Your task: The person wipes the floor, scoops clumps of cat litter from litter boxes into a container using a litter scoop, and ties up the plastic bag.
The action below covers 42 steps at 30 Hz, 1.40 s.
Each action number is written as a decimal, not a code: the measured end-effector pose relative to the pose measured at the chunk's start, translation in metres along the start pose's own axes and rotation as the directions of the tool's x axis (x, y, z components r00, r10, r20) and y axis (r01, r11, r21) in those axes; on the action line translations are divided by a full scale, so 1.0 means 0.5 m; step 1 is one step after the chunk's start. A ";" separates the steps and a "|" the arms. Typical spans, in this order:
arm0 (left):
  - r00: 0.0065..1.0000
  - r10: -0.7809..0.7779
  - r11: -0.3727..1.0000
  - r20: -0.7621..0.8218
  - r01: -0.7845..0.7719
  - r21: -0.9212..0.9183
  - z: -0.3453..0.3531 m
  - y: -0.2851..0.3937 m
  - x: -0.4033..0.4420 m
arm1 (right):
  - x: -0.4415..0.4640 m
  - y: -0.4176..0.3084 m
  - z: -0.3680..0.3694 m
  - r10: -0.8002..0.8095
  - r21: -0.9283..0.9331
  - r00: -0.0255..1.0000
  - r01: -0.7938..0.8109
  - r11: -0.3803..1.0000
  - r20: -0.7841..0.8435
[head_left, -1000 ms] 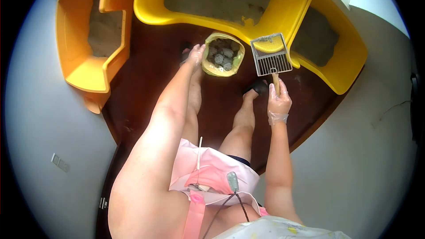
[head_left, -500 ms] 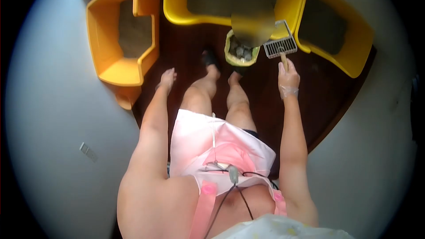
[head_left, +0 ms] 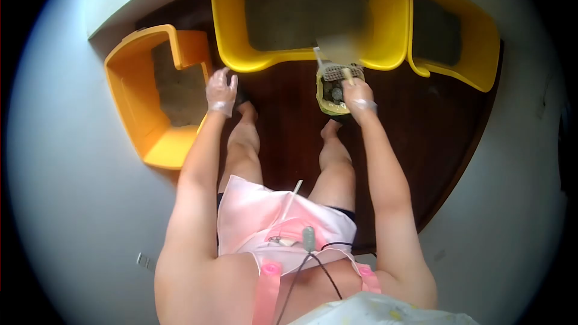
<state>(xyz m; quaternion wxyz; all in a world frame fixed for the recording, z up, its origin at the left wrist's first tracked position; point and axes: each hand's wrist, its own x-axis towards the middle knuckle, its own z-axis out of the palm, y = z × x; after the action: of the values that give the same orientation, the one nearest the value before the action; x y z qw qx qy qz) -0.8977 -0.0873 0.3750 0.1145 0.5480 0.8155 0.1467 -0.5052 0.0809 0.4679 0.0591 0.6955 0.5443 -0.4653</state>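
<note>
My right hand [head_left: 358, 93], in a clear plastic glove, is closed around the light handle [head_left: 348, 76] of a slotted litter scoop [head_left: 335, 73]. The scoop's head lies over the far side of a small bin [head_left: 325, 107] lined with a yellow-green bag. Greyish clumps [head_left: 335, 92] show inside the bin; a blurred patch hides part of the area above it. My left hand [head_left: 221, 89], also gloved, holds nothing, its fingers loosely apart. It is by the right edge of the orange litter box [head_left: 133, 93]; whether it touches the box I cannot tell.
A large yellow litter box [head_left: 232, 42] with grey-brown litter stands ahead. Another yellow litter box [head_left: 481, 63] sits at its right. My legs and feet stand on the dark red-brown floor [head_left: 289, 138]. Grey-white walls [head_left: 66, 144] curve around the sides.
The scoop has moved left in my right hand, from beside the bin to over it. My left hand has come forward to the orange box's edge. My feet stand wider apart.
</note>
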 end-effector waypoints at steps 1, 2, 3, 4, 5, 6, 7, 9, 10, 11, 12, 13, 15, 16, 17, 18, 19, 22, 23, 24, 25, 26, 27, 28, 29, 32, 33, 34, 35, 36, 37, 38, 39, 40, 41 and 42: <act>0.997 0.082 0.996 0.008 -0.082 0.033 0.016 -0.019 0.043 | 0.033 -0.030 0.052 -0.003 0.029 1.000 0.003 1.000 0.004; 0.989 0.124 0.982 0.084 -0.135 0.131 0.014 -0.019 0.093 | 0.078 -0.047 0.107 -0.041 0.013 0.998 0.042 0.999 -0.050; 0.975 0.155 0.957 0.161 -0.189 0.219 0.017 -0.021 0.134 | 0.126 -0.061 0.161 -0.080 -0.013 0.991 0.079 0.997 -0.103; 0.970 0.230 0.927 0.077 -0.242 0.285 0.037 -0.047 0.165 | 0.180 -0.080 0.209 -0.062 -0.036 0.988 0.058 0.998 -0.143; 0.978 0.210 0.936 0.002 -0.201 0.290 0.059 -0.071 0.193 | 0.242 -0.101 0.252 -0.055 -0.053 0.982 0.046 0.998 -0.183; 0.980 0.190 0.953 -0.055 -0.170 0.251 0.062 -0.080 0.218 | 0.289 -0.122 0.280 0.017 -0.003 0.987 -0.017 1.000 -0.161; 0.980 0.169 0.967 -0.107 -0.144 0.210 0.077 -0.092 0.242 | 0.332 -0.146 0.291 0.092 0.048 0.987 -0.086 0.995 -0.134; 0.968 0.134 0.990 -0.212 -0.123 0.061 0.151 -0.144 0.268 | 0.413 -0.172 0.309 0.132 0.024 0.986 -0.130 0.991 -0.099; 0.978 0.049 0.999 -0.203 -0.052 -0.007 0.166 -0.142 0.279 | 0.449 -0.170 0.319 0.132 0.083 0.989 -0.126 0.989 -0.071; 0.980 -0.107 0.994 -0.169 0.098 -0.057 0.182 -0.134 0.285 | 0.481 -0.161 0.334 0.132 0.119 0.987 -0.120 0.986 -0.096; 0.962 -0.234 0.951 -0.143 0.197 -0.237 0.208 -0.142 0.296 | 0.514 -0.156 0.347 0.124 0.147 0.985 -0.106 0.983 -0.120; 0.930 -0.355 0.868 -0.099 0.288 -0.405 0.230 -0.155 0.308 | 0.555 -0.159 0.362 0.109 0.173 0.984 -0.084 0.981 -0.141; 0.892 -0.452 0.783 0.026 0.411 -0.467 0.251 -0.205 0.359 | 0.618 -0.148 0.381 0.145 0.147 0.984 -0.129 0.981 -0.106; 0.882 -0.466 0.690 0.072 0.413 -0.594 0.223 -0.183 0.364 | 0.616 -0.162 0.370 0.141 0.151 0.986 -0.126 0.981 -0.094; 0.879 -0.464 0.581 0.105 0.392 -0.713 0.181 -0.146 0.385 | 0.632 -0.181 0.361 0.125 0.160 0.988 -0.109 0.981 -0.095; 0.865 -0.481 0.554 0.147 0.429 -0.713 0.154 -0.118 0.405 | 0.675 -0.178 0.380 0.158 0.177 0.982 -0.137 0.975 -0.108; 0.878 -0.395 0.507 0.272 0.455 -0.732 0.156 -0.142 0.424 | 0.696 -0.170 0.398 0.114 0.122 0.986 -0.099 0.988 -0.121; 0.933 -0.355 0.621 0.053 0.277 -0.733 0.241 -0.152 0.448 | 0.760 -0.191 0.419 -0.008 0.081 0.986 0.022 0.996 -0.165; 0.909 -0.389 0.531 0.147 0.352 -0.771 0.247 -0.142 0.432 | 0.763 -0.192 0.416 0.003 0.144 0.989 0.019 0.989 -0.151; 0.884 -0.407 0.441 0.229 0.410 -0.799 0.239 -0.123 0.425 | 0.760 -0.189 0.413 0.006 0.214 0.989 0.026 0.977 -0.145; 0.861 -0.414 0.347 0.294 0.448 -0.824 0.220 -0.104 0.432 | 0.754 -0.193 0.411 -0.049 0.121 0.985 0.070 0.990 -0.164; 0.839 -0.410 0.251 0.358 0.481 -0.840 0.201 -0.092 0.439 | 0.740 -0.191 0.409 -0.106 0.027 0.978 0.112 0.993 -0.183; 0.850 -0.396 0.276 0.348 0.471 -0.837 0.201 -0.097 0.442 | 0.731 -0.179 0.410 -0.155 -0.067 0.968 0.144 0.987 -0.199; 0.862 -0.384 0.302 0.330 0.455 -0.838 0.214 -0.118 0.445 | 0.785 -0.141 0.461 -0.083 0.114 0.943 0.125 0.986 -0.323; 0.875 -0.370 0.332 0.312 0.438 -0.835 0.228 -0.143 0.451 | 0.766 -0.120 0.469 -0.146 0.170 0.915 0.223 0.960 -0.376; 0.895 -0.374 0.404 0.242 0.392 -0.827 0.223 -0.143 0.476 | 0.789 -0.158 0.458 -0.123 0.058 0.951 0.145 0.988 -0.284; 0.870 -0.440 0.421 0.221 0.418 -0.805 0.208 -0.128 0.455 | 0.794 -0.186 0.471 -0.092 0.121 0.958 0.129 0.984 -0.271; 0.850 -0.460 0.340 0.257 0.436 -0.833 0.177 -0.086 0.421 | 0.784 -0.195 0.499 -0.053 0.186 0.969 0.100 0.977 -0.243; 0.919 -0.371 0.580 0.136 0.344 -0.739 0.132 -0.062 0.390 | 0.775 -0.186 0.523 -0.103 0.160 0.957 0.151 0.976 -0.270; 0.970 -0.241 0.760 0.015 0.198 -0.619 0.087 -0.034 0.365 | 0.795 -0.180 0.517 -0.178 0.110 0.929 0.224 0.968 -0.324; 0.993 -0.091 0.888 -0.080 0.045 -0.458 0.040 0.011 0.323 | 0.817 -0.156 0.508 -0.251 0.052 0.895 0.289 0.956 -0.369; 0.973 0.175 0.959 -0.148 -0.202 -0.198 -0.029 0.080 0.256 | 0.823 -0.130 0.510 -0.322 -0.021 0.863 0.341 0.940 -0.390; 0.921 0.357 0.934 -0.157 -0.357 0.029 -0.069 0.144 0.188 | 0.830 -0.114 0.501 -0.314 -0.029 0.880 0.325 0.945 -0.358; 0.829 0.544 0.839 -0.135 -0.531 0.121 -0.098 0.194 0.128 | 0.831 -0.102 0.500 -0.304 -0.033 0.897 0.310 0.950 -0.322; 0.836 0.547 0.835 0.041 -0.549 0.031 -0.125 0.255 0.082 | 0.821 -0.105 0.496 -0.287 -0.003 0.900 0.303 0.953 -0.328; 0.803 0.532 0.818 0.269 -0.569 0.083 -0.132 0.299 0.048 | 0.807 -0.109 0.491 -0.270 0.027 0.903 0.295 0.955 -0.334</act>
<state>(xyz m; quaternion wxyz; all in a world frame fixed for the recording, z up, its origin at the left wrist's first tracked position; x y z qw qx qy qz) -0.8009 -0.0193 0.4903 0.1174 0.7822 0.6104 0.0423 -0.7027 0.2416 0.0662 -0.1265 0.6782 0.6234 -0.3679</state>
